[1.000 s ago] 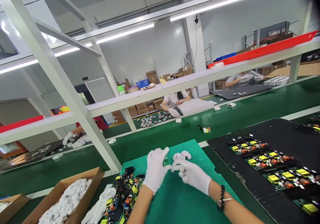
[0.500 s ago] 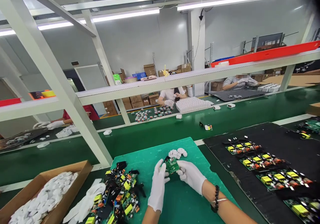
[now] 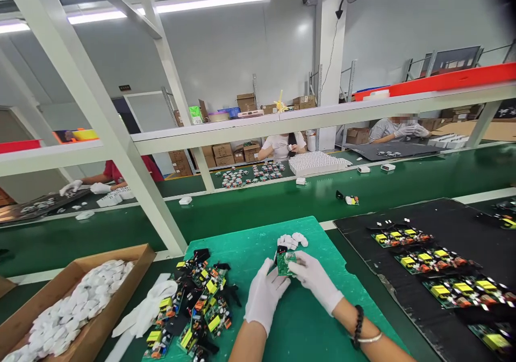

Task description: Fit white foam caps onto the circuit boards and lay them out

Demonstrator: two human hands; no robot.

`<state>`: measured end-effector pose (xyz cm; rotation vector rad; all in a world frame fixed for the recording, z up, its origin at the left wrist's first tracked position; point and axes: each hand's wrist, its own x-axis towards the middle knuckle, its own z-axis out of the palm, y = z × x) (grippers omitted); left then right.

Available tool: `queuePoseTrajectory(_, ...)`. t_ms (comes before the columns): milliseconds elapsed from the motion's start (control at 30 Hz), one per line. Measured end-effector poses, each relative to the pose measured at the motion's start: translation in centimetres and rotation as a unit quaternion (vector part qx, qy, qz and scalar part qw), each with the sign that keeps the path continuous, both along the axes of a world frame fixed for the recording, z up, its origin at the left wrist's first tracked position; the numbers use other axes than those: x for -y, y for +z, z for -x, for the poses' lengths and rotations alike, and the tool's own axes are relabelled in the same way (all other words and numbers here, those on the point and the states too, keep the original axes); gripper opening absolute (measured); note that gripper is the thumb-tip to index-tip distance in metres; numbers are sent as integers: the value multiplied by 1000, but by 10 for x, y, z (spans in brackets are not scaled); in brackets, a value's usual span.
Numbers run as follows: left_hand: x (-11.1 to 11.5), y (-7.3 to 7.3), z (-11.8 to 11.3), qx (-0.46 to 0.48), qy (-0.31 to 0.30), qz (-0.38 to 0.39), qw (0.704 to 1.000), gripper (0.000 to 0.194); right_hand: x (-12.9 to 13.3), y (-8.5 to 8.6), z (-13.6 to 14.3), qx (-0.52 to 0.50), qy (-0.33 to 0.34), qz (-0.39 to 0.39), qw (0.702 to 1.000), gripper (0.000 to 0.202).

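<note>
In white gloves, both hands are over a green work mat (image 3: 318, 329). My right hand (image 3: 316, 278) pinches a small green circuit board (image 3: 284, 264) by its right side, with a black piece at the board's upper left. Just below and left of the board, my left hand (image 3: 264, 297) has its palm turned up and its fingers apart; its fingertips are near the board's lower edge, and whether they touch it is unclear. Behind the board lie several small white parts (image 3: 292, 240). A heap of boards with yellow and black components (image 3: 201, 303) covers the mat's left side.
A cardboard box (image 3: 141, 254) of white pieces stands at the left, beside a white cloth-like item (image 3: 149, 308). Rows of boards (image 3: 437, 260) lie on a black mat (image 3: 379, 243) at the right. Beyond the green conveyor (image 3: 242, 208), under a shelf (image 3: 226, 130), several people in gloves work.
The board has turned in the fingers. My left hand has opened and rolled palm up, while my right hand has reached further over the board. The camera view has shifted slightly.
</note>
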<state>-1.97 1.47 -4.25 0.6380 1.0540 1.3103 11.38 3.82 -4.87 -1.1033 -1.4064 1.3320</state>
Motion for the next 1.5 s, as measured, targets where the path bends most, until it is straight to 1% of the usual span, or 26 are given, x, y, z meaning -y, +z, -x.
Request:
queuePoseTrajectory(33, 0, 1, 2, 3, -21, 7, 1000, 37, -2, 0, -1, -46, 25, 49, 997, 23)
queuePoseTrajectory(67, 0, 2, 3, 16, -54, 21, 998, 39, -4, 1, -1, -85, 50, 88, 991, 27)
queuePoseTrajectory(100, 1, 3, 4, 27, -90, 36, 995, 41, -5, 1, -1, -112, 72, 110, 985, 31)
queuePoseTrajectory(133, 1, 5, 4, 38, -120, 47, 991, 43, -5, 2, 0, -124, 84, 118, 982, 33)
queuePoseTrajectory(200, 3, 9, 3, 67, -171, 62, 981, 44, -4, 3, 1, -114, 96, 127, 981, 36)
queuePoseTrajectory(333, 6, 18, -2, 128, -214, 77, 965, 53, 0, 8, 1, -100, 101, 139, 980, 37)
queuePoseTrajectory(433, 7, 23, -3, 167, -236, 98, 952, 59, 6, 15, 1, -83, 110, 125, 983, 35)
queuePoseTrajectory(500, 7, 23, -2, 211, -252, 111, 938, 54, 11, 19, 3, -63, 111, 78, 989, 33)
queuePoseTrajectory(567, 5, 21, 1, 273, -261, 102, 921, 46, 14, 20, 5, -39, 86, 13, 995, 30)
queuePoseTrajectory(633, 2, 16, 4, 317, -256, 75, 910, 40, 16, 17, 7, -12, 41, -38, 998, 30)
queuePoseTrajectory(700, -2, 9, 6, 334, -242, 59, 909, 36, 15, 11, 7, -1, 13, -66, 998, 34)
queuePoseTrajectory(767, -6, 2, 6, 339, -220, 58, 913, 34, 13, 4, 6, 19, 8, -85, 996, 37)
queuePoseTrajectory(833, -7, -2, 4, 343, -191, 55, 918, 31, 10, 0, 4, 54, 3, -98, 994, 36)
queuePoseTrajectory(900, -6, 2, 3, 349, -178, 43, 919, 26, 8, -1, 2, 92, -16, -111, 989, 33)
queuePoseTrajectory(1000, -1, 17, 3, 357, -205, 24, 911, 22, 6, 2, -2, 122, -27, -140, 982, 26)
queuePoseTrajectory(1067, 1, 24, 4, 361, -224, 29, 905, 25, 7, 4, -3, 132, -1, -154, 979, 23)
queuePoseTrajectory(1133, 1, 25, 4, 358, -217, 53, 907, 29, 7, 5, -3, 126, 12, -153, 980, 29)
queuePoseTrajectory(1233, -3, 17, 2, 335, -150, 102, 924, 43, 7, 8, -2, 93, -28, -143, 985, 44)
queuePoseTrajectory(1300, -7, 9, 0, 325, -108, 112, 933, 49, 9, 13, -2, 81, -58, -144, 985, 44)
queuePoseTrajectory(1333, -7, 6, -1, 323, -93, 104, 936, 50, 10, 16, -2, 83, -58, -148, 984, 43)
queuePoseTrajectory(1400, -8, 2, -3, 324, -71, 69, 941, 47, 15, 20, 0, 112, -26, -172, 978, 43)
queuePoseTrajectory(1500, -6, -1, -6, 323, -57, 31, 944, 44, 21, 19, 7, 218, 38, -222, 950, 51)
